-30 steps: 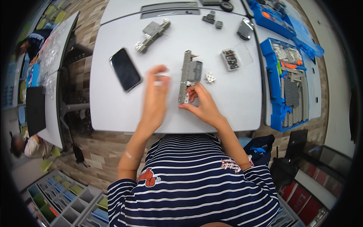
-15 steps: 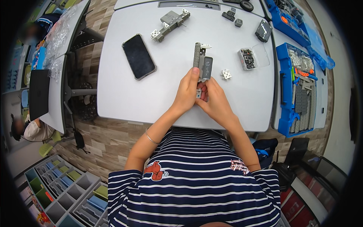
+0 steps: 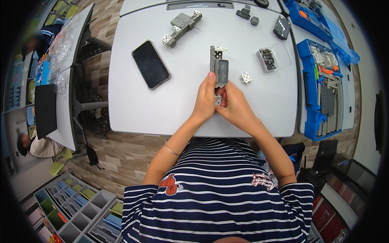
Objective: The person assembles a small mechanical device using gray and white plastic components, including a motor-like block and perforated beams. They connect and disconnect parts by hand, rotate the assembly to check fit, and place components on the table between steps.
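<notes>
A long grey beam assembly with a dark grey block on it [image 3: 219, 67] lies lengthwise near the middle of the white table [image 3: 133, 109]. My left hand [image 3: 206, 98] grips its near end from the left, thumb up along the beam. My right hand [image 3: 235, 105] closes on the same near end from the right, fingers on a small pale perforated piece. A small white connector [image 3: 245, 77] lies just right of the assembly.
A black phone [image 3: 150, 64] lies at the left, a second grey assembly [image 3: 181, 23] at the back. A clear box of small dark parts [image 3: 267, 58] and a dark module [image 3: 281, 27] sit at the right. Blue parts trays [image 3: 324, 87] line the right edge.
My left hand came off the table and joined the right on the assembly's near end. Both hands now hold it together.
</notes>
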A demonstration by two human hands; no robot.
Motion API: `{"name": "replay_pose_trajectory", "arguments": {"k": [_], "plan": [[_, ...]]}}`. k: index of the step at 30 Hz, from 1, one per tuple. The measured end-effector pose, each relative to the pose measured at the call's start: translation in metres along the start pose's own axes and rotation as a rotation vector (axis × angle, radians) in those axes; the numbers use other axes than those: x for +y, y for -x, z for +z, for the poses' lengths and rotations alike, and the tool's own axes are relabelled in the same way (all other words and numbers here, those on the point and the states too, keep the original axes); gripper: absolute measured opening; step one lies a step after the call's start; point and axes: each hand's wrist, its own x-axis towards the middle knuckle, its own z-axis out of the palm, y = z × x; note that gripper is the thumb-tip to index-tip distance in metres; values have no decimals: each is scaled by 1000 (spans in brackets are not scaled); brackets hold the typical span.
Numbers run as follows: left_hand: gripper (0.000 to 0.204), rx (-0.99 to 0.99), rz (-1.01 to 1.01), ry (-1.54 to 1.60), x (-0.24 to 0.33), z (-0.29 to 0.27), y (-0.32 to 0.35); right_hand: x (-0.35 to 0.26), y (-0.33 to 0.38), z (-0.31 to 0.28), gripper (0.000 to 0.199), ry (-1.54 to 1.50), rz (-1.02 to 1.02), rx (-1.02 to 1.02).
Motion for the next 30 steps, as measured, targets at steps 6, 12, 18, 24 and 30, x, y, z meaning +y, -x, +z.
{"name": "replay_pose_trajectory", "arguments": {"k": [6, 12, 18, 24, 30], "plan": [[63, -6, -36, 59, 2, 4, 1, -6, 4, -2, 39, 19, 75, -3], [61, -1, -260, 188, 13, -2, -4, -12, 5, -8, 42, -17, 7, 2], [53, -224, -415, 960, 23, -21, -1, -30, 10, -26, 50, 149, -321, 105], [49, -349, -487, 1361, 18, -24, 13, -40, 18, -14, 44, 133, -359, 249], [44, -274, -550, 1419, 16, -25, 18, -37, 17, -8, 45, 249, -498, 323]]}}
